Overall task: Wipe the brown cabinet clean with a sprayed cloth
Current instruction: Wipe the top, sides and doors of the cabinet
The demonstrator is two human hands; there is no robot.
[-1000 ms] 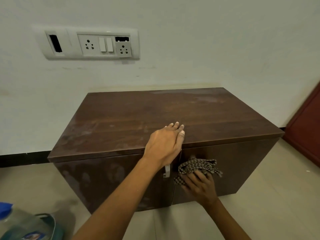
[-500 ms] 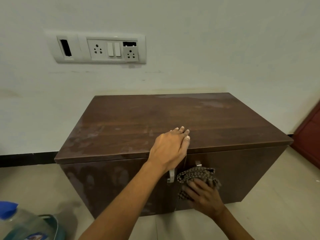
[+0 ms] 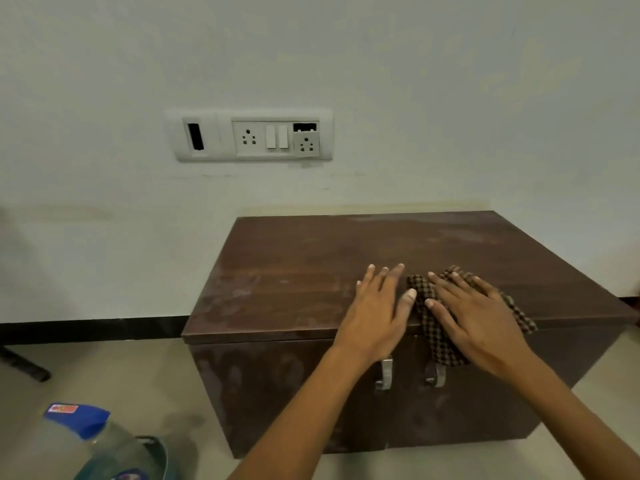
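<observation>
Cloth [image 3: 437, 327] (under right hand [image 3: 474, 317]) draped front-to-back over cabinet [image 3: 298, 271] edge

The cabinet [image 3: 311, 265] is dark brown with pale dusty smudges on its top and front. The cloth [image 3: 434, 327] has small brown and black checks. Two door handles [image 3: 386, 374] are shiny silver. The wall [image 3: 450, 81] is white, and so is the socket panel [image 3: 252, 135]. The bottle [image 3: 104, 448] is see-through bluish with a blue cap [image 3: 78, 415] and a red label. The floor [image 3: 121, 375] is light beige, with a black strip [image 3: 93, 325] along the wall.
</observation>
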